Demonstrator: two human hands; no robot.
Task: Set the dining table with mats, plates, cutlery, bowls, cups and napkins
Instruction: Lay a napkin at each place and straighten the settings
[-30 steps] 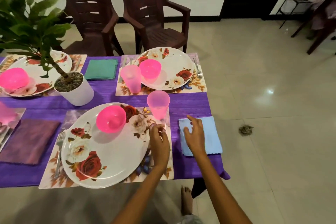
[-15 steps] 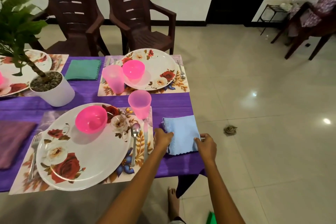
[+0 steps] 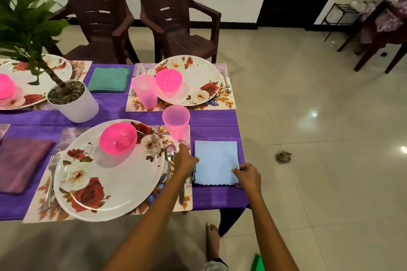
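the blue napkin (image 3: pixel 217 161), just right of the near plate (image 3: pixel 110 171), is being squared: right hand (image 3: pixel 247 176) pinches its near corner, left hand (image 3: pixel 186 158) rests loosely at its left edge; next, let go.

The left plate (image 3: pixel 33 86) and its pink bowl (image 3: pixel 5 86) run off the left edge, and the plant (image 3: pixel 26 28) covers part of that plate too, plus the purple napkin (image 3: pixel 21 165) gets clipped there as well. Left hand (image 3: pixel 186 159) sits over the knife (image 3: pixel 181 193) so only the handle shows, and its fingertips are tucked out of sight at the blue napkin (image 3: pixel 217 161) edge. Far right there's a person (image 3: pixel 387 4) on a chair, cut off and too blurry to make out.
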